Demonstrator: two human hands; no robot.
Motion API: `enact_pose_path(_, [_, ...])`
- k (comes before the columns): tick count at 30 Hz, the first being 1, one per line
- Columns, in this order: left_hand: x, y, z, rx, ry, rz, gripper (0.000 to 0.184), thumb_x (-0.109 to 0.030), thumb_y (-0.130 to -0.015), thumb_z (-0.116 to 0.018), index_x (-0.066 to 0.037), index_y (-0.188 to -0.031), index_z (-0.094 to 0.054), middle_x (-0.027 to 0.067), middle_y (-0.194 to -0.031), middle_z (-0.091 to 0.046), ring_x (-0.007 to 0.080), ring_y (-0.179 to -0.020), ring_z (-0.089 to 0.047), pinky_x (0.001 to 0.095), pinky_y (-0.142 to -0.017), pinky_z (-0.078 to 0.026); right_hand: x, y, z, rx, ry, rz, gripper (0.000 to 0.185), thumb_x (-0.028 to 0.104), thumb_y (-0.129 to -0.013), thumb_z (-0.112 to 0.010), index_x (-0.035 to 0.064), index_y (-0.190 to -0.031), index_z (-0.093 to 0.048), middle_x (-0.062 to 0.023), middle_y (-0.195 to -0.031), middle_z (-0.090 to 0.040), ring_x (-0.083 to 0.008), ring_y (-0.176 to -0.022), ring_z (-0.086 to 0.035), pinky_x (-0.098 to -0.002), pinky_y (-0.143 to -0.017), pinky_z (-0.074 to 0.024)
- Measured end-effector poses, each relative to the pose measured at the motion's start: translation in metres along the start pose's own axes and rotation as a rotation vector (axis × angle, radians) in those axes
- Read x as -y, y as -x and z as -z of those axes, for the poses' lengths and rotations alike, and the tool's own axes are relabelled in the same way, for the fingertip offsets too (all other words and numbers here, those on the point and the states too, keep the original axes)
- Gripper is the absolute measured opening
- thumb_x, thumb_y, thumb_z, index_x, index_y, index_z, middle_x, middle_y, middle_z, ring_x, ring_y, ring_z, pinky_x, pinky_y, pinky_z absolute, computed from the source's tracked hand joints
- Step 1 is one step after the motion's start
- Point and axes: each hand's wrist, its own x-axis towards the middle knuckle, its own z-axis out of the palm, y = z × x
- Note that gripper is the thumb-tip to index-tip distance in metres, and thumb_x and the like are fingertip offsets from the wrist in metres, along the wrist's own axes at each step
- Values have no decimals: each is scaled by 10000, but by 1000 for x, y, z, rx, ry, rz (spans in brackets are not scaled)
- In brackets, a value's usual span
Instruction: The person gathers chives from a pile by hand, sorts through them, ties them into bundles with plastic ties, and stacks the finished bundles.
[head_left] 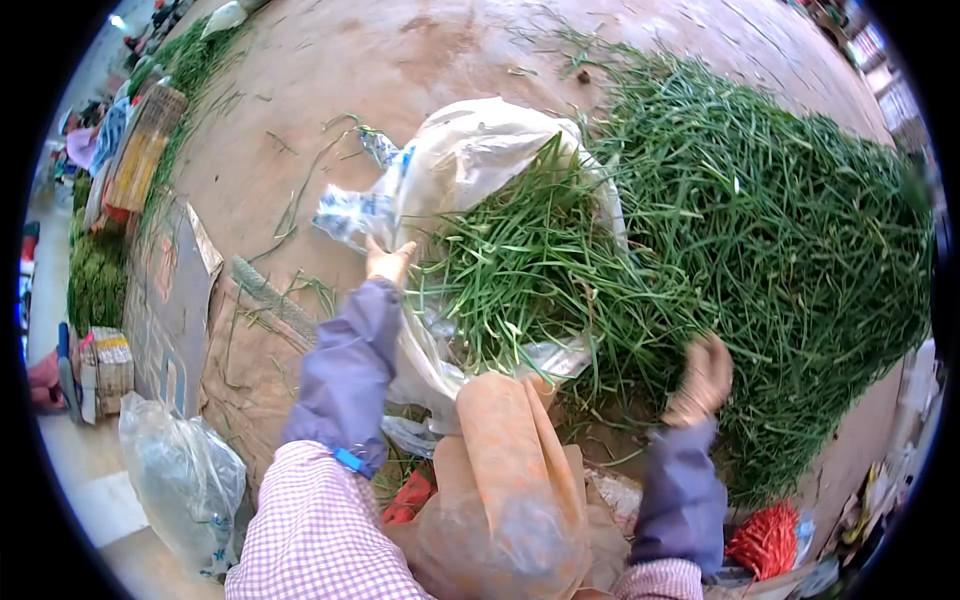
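Green stalks (530, 270) seem mid-bagging: left hand (387, 264) half-open at the bag (455, 160), hold unclear; right hand (703, 383), loosely open, seemingly empty, must curl to gather more.

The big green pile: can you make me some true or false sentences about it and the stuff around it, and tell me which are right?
1. The big green pile is to the right of the white plastic bag. True.
2. The bag is full of red strings. False: it has long green leaves in it, and the red bundle is outside, at the lower right.
3. The left hand is by the left side of the bag. True.
4. The right hand is deep inside the bag. False: it is outside, by the near side of the big pile.
5. The blue band is on the right sleeve. False: it is on the left one.
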Motion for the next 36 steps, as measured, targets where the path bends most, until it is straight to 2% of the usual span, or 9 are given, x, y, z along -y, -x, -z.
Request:
enact_pose_path(5, [-40,70,-101,104,477,-192,343,-46,-839,-549,2,-1177,-515,111,-1109,-599,190,-1005,-575,299,-879,-486,-59,-62,161,-292,75,-26,740,178,-854,-710,29,-1437,-280,-127,-1206,-546,-253,-1085,-525,-337,-990,-393])
enact_pose_path(8, [-80,127,-122,391,756,-216,430,138,-707,-487,3,-1101,-597,79,-999,-664,181,-894,-619,317,-796,-510,-69,-86,151,-357,213,-312,716,384,-943,-536,64,-1488,-198,-150,-1342,-464,-320,-1212,-450,-384,-1023,-367])
enact_pose_path(11, [-102,150,-143,265,187,-685,497,-11,-633,-546,-50,-1126,-597,190,-1004,-621,373,-893,-593,447,-774,-484,-38,-87,64,-192,302,-388,692,484,-962,-394,87,-1489,-189,-143,-1416,-385,-336,-1286,-374,-487,-1072,-339])
enact_pose_path(13, [-119,172,-154,301,-122,-461,509,-43,-651,-566,-86,-1157,-592,165,-976,-608,361,-894,-577,459,-776,-460,-48,-77,11,-75,232,-473,676,479,-966,-374,90,-1487,-190,-135,-1459,-334,-347,-1331,-315,-557,-1095,-287])
enact_pose_path(16, [-102,185,-173,209,-58,-588,554,-85,-671,-589,-100,-1223,-552,151,-990,-597,347,-901,-566,440,-773,-449,-87,-110,13,-130,-412,-615,644,363,-961,-455,76,-1479,-202,-119,-1516,-256,-363,-1389,-212,-664,-1117,-157])
enact_pose_path(23, [-68,200,-198,-50,298,-606,557,-43,-694,-552,-89,-1248,-531,112,-947,-607,281,-810,-588,400,-686,-471,-150,-160,44,110,-267,-859,605,376,-917,-518,54,-1400,-347,-153,-1400,-402,-365,-1298,-355,-611,-1063,-290])
enact_pose_path(26, [-78,188,-156,189,533,-385,507,9,-724,-514,-54,-1227,-531,118,-1041,-619,251,-891,-604,351,-776,-489,-157,-164,97,115,-298,-847,592,382,-898,-545,45,-1365,-410,-168,-1351,-465,-366,-1260,-416,-588,-1040,-347])
enact_pose_path(31, [-100,111,-91,158,379,-233,428,-13,-772,-528,-9,-1200,-532,134,-1102,-636,241,-981,-616,324,-905,-486,-133,-156,195,612,-556,-711,573,406,-877,-563,29,-1306,-505,-198,-1267,-559,-367,-1174,-531,-544,-983,-454])
enact_pose_path(36, [-158,80,-35,285,634,-160,301,-34,-866,-518,-51,-1160,-581,82,-1057,-658,218,-966,-609,283,-929,-451,-1,-86,133,553,-553,-525,639,391,-831,-621,21,-1332,-475,-199,-1287,-542,-351,-1210,-501,-482,-1012,-412])
